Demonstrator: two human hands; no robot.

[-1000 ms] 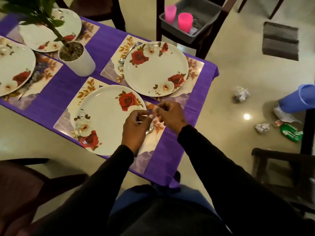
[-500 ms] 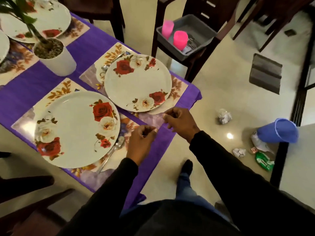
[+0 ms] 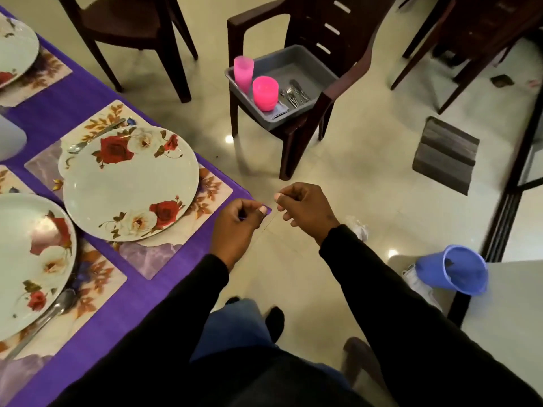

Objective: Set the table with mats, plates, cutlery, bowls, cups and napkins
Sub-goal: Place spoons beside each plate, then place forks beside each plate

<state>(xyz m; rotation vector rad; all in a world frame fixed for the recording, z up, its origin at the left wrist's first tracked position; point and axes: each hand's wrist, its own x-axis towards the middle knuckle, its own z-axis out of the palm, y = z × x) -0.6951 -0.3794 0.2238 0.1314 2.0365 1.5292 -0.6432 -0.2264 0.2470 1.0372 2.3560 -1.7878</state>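
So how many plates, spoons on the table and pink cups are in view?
Plates: 3
Spoons on the table: 2
Pink cups: 2 showing, possibly stacks
Total: 7

Only one view here: head cam, wide-angle, looking forward and steeply down from standing height. I get the table (image 3: 123, 321) corner along the left of frame, floor filling centre and right. Both forearms enter from the bottom edge, left hand (image 3: 236, 221) and right hand (image 3: 302, 208) near mid-frame, close to the lens. A chair (image 3: 296, 148) sits further off, upper centre.
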